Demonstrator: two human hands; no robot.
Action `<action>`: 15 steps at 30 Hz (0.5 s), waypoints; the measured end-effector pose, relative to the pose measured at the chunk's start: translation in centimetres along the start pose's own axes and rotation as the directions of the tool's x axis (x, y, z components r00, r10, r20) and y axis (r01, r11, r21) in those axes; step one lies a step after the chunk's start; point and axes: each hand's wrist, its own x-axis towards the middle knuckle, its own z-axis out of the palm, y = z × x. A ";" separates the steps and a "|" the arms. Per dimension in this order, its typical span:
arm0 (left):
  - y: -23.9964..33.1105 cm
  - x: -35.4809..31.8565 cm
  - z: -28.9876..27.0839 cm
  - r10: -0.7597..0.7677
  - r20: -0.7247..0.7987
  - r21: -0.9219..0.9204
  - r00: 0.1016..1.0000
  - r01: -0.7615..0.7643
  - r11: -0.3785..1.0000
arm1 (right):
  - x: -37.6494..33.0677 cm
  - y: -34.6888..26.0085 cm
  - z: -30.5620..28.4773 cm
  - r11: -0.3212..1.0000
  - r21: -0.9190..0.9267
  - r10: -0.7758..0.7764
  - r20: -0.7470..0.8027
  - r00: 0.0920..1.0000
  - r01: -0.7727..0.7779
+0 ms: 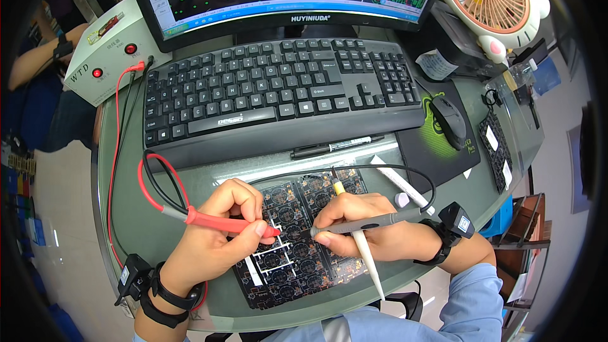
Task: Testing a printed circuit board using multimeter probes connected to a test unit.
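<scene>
Circuit board (297, 240) (black) under both probes; left hand (218, 234) fingers grasp red probe (231, 223); right hand (364, 231) grey probe (367, 223).

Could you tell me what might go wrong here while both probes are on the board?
1. The red probe and grey probe tips sit very close together on the board; a slip could bridge neighbouring pads.
2. The right hand also holds a white tool alongside the grey probe, which may weaken its grip.
3. The red lead and black lead loop loosely on the desk; a snag could tug a probe off its point.
</scene>
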 end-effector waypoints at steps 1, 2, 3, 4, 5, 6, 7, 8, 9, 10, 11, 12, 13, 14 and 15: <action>0.0 0.1 -0.1 -0.003 -0.004 0.003 1.000 0.003 1.000 | 0.2 0.0 -0.1 1.000 -0.005 0.001 0.004 1.000 -0.001; 0.0 0.1 -0.1 -0.007 -0.007 0.004 1.000 0.007 1.000 | 0.2 0.0 -0.1 1.000 -0.005 0.002 0.004 1.000 -0.002; 0.1 0.2 -0.1 -0.006 -0.006 0.004 1.000 0.006 1.000 | 0.3 0.0 -0.1 1.000 -0.015 -0.007 -0.001 1.000 0.007; 0.3 0.3 -0.2 -0.007 -0.003 0.006 1.000 0.007 1.000 | 0.4 0.0 -0.2 0.999 -0.027 -0.018 -0.006 1.000 0.018; 0.4 0.3 -0.2 -0.006 0.002 0.011 1.000 0.006 1.000 | 0.4 0.0 -0.2 0.999 -0.029 -0.021 -0.010 1.000 0.021; 0.5 0.2 -0.1 0.000 0.006 0.016 1.000 0.000 1.000 | 0.2 0.0 -0.2 1.000 -0.011 -0.019 -0.012 1.000 0.019; 0.5 0.0 0.1 0.003 0.009 0.007 1.000 -0.003 1.000 | 0.1 -0.2 -0.2 1.000 0.006 -0.018 -0.017 1.000 0.019; 0.6 -0.1 0.1 0.021 0.012 0.011 1.000 -0.021 1.000 | 0.1 -0.3 -0.1 0.999 0.004 -0.042 -0.036 0.998 0.042; 0.5 -0.3 0.1 -0.014 0.004 -0.025 1.000 0.014 1.000 | 0.0 -0.2 -0.1 1.000 0.005 -0.018 -0.010 1.000 0.018; 0.3 -0.4 0.1 -0.019 0.012 0.004 1.000 0.019 1.000 | -0.1 -0.2 -0.2 1.000 0.004 0.005 0.015 1.000 -0.005; 0.1 -0.4 0.1 -0.019 0.005 0.023 1.000 0.018 1.000 | -0.2 -0.1 -0.1 1.000 -0.010 0.001 0.016 1.000 -0.001; -0.1 -0.7 0.2 -0.026 -0.009 0.039 1.000 0.026 0.999 | -0.4 -0.3 -0.1 0.998 -0.013 0.059 0.035 0.998 -0.059; -0.1 -0.7 0.3 -0.012 -0.017 0.057 1.000 0.013 0.998 | -0.3 -0.3 -0.1 0.999 -0.007 0.046 0.040 0.998 -0.045; -0.1 -0.9 0.5 -0.006 -0.022 0.066 1.000 0.008 0.998 | -0.5 -0.5 0.0 0.999 0.003 0.043 0.047 0.998 -0.044; -0.1 -1.0 0.5 0.005 -0.025 0.086 1.000 -0.002 0.996 | -0.6 -0.7 0.0 0.997 0.005 0.074 0.055 0.996 -0.074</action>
